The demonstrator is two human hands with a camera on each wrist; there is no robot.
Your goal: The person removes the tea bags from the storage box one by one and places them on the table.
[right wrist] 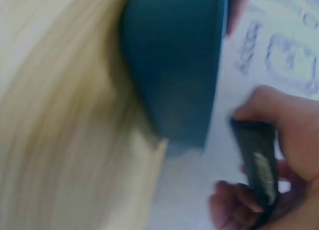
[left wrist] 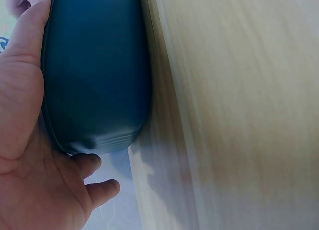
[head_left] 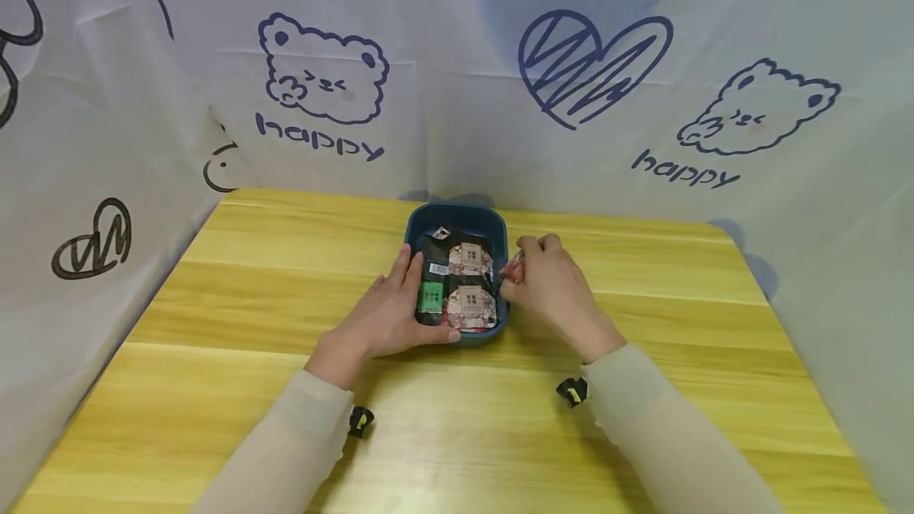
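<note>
A blue box [head_left: 467, 217] is being held near the middle of the table's [head_left: 250, 292] far edge, its open top facing up. Its near left corner is being grasped by the left hand [head_left: 385, 312], with the thumb being laid along the near rim and fingers being set against the left side. In the left wrist view, one fingertip is being held away from the wall.

A packet [head_left: 512, 266] is being pinched between the thumb and fingers of the right hand [head_left: 557, 284], just beside the box's right rim; a gap is being shown between packet and box in the right wrist view. Reddish print is being shown on it from above, and a dark side from the wrist.

Inside the box, two patterned packets [head_left: 471, 306] with pale labels are being kept one behind the other on the right. On the left, a green label [head_left: 432, 298] and a barcode [head_left: 438, 268] are being shown. Both forearms are being covered by pale sleeves [head_left: 286, 443]. Behind the table, a white cloth [head_left: 457, 125] is being hung, marked with bears, a heart and "happy".
</note>
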